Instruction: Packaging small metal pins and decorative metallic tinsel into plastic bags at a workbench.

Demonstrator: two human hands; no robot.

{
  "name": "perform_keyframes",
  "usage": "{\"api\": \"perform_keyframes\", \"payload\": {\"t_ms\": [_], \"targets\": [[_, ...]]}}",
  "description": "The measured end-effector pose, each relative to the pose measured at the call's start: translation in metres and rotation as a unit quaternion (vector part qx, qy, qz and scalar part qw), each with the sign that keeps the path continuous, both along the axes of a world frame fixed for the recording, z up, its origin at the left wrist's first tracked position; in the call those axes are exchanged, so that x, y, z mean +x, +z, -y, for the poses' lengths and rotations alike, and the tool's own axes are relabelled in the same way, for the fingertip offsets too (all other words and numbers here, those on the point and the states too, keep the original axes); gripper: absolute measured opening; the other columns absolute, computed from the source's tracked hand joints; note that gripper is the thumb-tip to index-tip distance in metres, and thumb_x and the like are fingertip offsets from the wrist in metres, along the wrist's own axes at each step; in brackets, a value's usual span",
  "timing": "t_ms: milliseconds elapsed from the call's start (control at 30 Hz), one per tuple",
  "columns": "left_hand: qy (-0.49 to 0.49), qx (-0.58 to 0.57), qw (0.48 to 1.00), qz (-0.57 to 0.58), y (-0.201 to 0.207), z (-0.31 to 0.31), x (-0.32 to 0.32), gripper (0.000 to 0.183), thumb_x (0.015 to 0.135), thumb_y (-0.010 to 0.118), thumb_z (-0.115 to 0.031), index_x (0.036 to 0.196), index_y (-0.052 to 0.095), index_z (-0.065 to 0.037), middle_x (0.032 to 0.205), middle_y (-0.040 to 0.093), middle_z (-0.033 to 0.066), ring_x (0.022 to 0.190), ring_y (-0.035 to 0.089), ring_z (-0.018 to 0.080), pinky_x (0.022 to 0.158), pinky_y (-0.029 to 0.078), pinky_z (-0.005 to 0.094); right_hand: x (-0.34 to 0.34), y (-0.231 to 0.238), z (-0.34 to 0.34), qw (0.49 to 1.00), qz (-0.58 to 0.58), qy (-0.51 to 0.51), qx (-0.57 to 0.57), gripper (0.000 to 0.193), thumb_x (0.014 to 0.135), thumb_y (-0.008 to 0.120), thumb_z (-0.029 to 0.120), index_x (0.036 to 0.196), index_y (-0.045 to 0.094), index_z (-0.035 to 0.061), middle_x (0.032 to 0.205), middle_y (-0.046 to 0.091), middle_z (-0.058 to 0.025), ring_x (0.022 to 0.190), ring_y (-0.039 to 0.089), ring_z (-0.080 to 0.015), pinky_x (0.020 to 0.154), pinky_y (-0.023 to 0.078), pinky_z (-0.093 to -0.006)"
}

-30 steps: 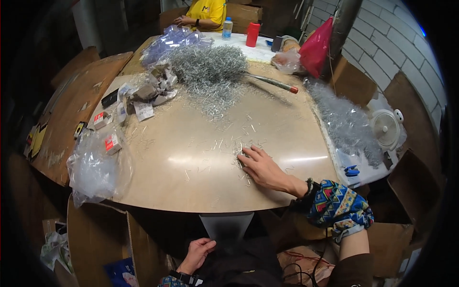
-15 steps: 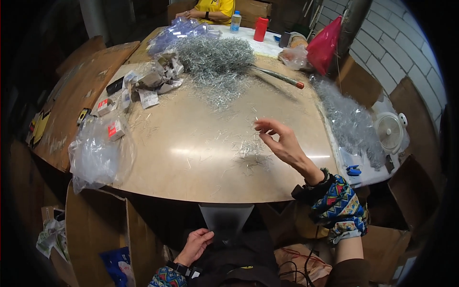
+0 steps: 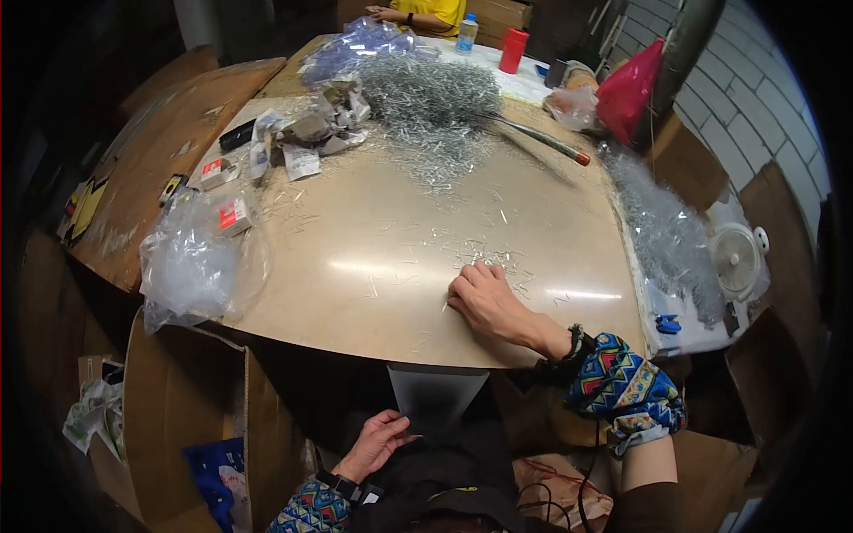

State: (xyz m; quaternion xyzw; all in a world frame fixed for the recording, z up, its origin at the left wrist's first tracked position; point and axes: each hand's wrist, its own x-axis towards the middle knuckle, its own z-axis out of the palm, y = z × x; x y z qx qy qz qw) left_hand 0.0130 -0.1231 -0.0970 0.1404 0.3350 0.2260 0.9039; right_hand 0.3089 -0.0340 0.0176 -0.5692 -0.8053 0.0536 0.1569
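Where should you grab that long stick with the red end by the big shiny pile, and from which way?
Probably the bare end of the stick next to its red tip, coming down from above. That end lies clear on the tabletop, pointing toward the person's right, while the other end is buried under the pile of silvery metal pieces.
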Motion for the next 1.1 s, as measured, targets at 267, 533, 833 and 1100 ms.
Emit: {"api": "perform_keyframes", "payload": {"t_ms": [267,533,833,1100], "targets": [[0.012,-0.006,1.0,-0.006,-0.013,0.0,-0.013,0.008,0.09,0.061,-0.006,0.097,0.057,-0.004,0.089,0.057,0.0023,0.086,0.06,0.0117,0.09,0.054,0.041,-0.017,0.031,-0.005,0.983,-0.184,0.026,0.001,0.007,0.089,0.055,0.008,0.095,0.052,0.0053,0.102,0.05,-0.0115,0.099,0.046,-0.031,0.086,0.036,-0.0397],[-0.022,0.0,1.0,0.009,-0.022,0.009,0.007,0.026,0.087,0.068,-0.018,0.108,0.059,-0.007,0.099,0.06,-0.0006,0.094,0.058,0.0077,0.079,0.051,0.0237,-0.142,0.069,-0.079,0.861,-0.377,0.052,-0.337,0.019,0.096,0.053,0.017,0.092,0.054,-0.0011,0.076,0.059,-0.0054,0.07,0.06,-0.0121,0.063,0.05,-0.0283],[-0.055,0.024,0.998,0.024,-0.018,0.01,0.002,0.028,0.089,0.066,-0.023,0.108,0.059,-0.005,0.104,0.058,0.0,0.098,0.057,0.0083,0.085,0.051,0.0241,-0.27,0.119,-0.195,0.903,-0.381,0.184,-0.073,0.041,0.093,0.056,0.025,0.123,0.052,-0.0017,0.114,0.062,-0.018,0.103,0.06,-0.0274,0.09,0.047,-0.0376],[-0.051,0.0,0.998,0.027,-0.016,0.002,-0.006,0.023,0.091,0.062,-0.017,0.104,0.061,0.002,0.1,0.062,0.0057,0.097,0.06,0.0133,0.092,0.051,0.0315,-0.096,0.036,-0.079,0.991,0.014,0.129,0.024,0.035,0.088,0.058,0.016,0.12,0.054,0.0015,0.127,0.053,-0.0181,0.12,0.048,-0.0348,0.098,0.04,-0.0442]]}}
